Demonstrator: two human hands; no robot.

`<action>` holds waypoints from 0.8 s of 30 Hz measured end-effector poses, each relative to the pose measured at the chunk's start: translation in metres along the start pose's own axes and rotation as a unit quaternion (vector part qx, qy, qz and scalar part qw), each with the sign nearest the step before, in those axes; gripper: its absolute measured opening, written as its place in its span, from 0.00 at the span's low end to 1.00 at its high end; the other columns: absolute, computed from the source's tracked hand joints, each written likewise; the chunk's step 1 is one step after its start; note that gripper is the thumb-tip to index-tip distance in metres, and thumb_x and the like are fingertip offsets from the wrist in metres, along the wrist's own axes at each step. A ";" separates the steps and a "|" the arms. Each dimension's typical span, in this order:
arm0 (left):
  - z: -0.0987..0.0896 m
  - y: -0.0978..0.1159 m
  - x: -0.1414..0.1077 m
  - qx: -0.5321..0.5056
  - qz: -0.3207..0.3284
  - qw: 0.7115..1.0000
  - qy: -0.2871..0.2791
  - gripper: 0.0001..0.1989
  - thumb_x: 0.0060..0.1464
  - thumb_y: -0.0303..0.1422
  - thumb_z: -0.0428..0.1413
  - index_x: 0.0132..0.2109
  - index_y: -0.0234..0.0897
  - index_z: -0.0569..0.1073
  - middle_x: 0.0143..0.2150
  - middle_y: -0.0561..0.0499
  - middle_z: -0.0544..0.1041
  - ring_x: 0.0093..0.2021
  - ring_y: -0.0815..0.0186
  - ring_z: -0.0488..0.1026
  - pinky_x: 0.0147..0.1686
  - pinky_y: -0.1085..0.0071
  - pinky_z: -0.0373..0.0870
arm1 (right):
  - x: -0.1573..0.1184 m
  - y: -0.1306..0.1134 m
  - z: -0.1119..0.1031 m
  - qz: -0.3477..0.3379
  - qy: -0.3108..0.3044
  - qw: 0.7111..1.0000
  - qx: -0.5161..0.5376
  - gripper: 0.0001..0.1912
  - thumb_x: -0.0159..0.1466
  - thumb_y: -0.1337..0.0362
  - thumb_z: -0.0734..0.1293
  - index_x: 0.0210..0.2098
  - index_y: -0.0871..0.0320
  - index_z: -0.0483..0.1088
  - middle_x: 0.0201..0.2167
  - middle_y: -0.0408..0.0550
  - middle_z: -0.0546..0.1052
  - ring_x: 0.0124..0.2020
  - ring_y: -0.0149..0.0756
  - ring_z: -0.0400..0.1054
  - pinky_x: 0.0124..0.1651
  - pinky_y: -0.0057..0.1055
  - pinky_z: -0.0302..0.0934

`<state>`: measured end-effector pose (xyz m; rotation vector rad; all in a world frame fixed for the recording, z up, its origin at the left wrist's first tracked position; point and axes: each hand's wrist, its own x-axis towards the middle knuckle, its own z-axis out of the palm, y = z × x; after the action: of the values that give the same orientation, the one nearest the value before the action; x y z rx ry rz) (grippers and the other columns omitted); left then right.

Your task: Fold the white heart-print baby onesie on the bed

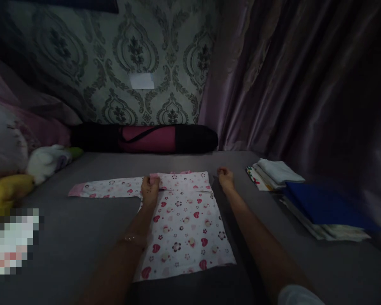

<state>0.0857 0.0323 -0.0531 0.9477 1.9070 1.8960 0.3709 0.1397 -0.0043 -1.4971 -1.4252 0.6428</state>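
A white long-sleeved child's shirt [186, 228] printed with red hearts and flowers lies flat on the grey bed sheet. One sleeve, with a pink cuff, stretches out to the left; the other is folded across the top of the body. My left hand [150, 188] is closed on the pink cuff of the folded sleeve, near the left shoulder. Just right of the shirt, apart from it, my right hand [225, 178] hovers over the sheet with its fingers curled in; whether anything is in them is hidden.
Folded light clothes [277, 173] and a blue folded cloth [327, 203] lie in stacks to the right. A black and pink long bag [146, 139] rests along the wall. Plush toys [47, 161] sit at left, and a purple curtain [238, 84] hangs at right.
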 end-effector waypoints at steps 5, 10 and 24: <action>0.003 -0.002 -0.003 0.050 0.039 0.997 0.046 0.17 0.48 0.38 0.57 0.46 0.39 0.66 0.37 0.52 0.73 0.36 0.65 0.72 0.39 0.68 0.70 | -0.019 -0.001 0.022 -0.045 -0.059 0.995 -0.066 0.15 0.61 0.69 0.56 0.40 0.61 0.73 0.37 0.53 0.78 0.40 0.39 0.72 0.47 0.33 0.64; 0.002 -0.002 -0.007 0.125 0.092 0.987 0.039 0.19 0.52 0.33 0.54 0.52 0.39 0.65 0.40 0.48 0.74 0.40 0.62 0.73 0.45 0.62 0.70 | -0.049 -0.009 0.035 -0.202 -0.168 0.942 -0.206 0.22 0.65 0.69 0.54 0.56 0.68 0.66 0.58 0.63 0.67 0.61 0.45 0.59 0.63 0.39 0.49; -0.002 0.004 -0.007 0.271 0.129 0.954 0.024 0.16 0.55 0.24 0.46 0.46 0.33 0.74 0.38 0.43 0.73 0.44 0.57 0.71 0.49 0.61 0.68 | -0.062 -0.004 0.039 -0.227 -0.209 0.853 -0.421 0.33 0.70 0.55 0.48 0.66 0.74 0.51 0.68 0.64 0.52 0.68 0.50 0.44 0.66 0.45 0.40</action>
<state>0.0904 0.0259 -0.0510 1.3712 2.5036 1.5437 0.3239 0.0907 -0.0310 -1.5880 -2.5209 0.0000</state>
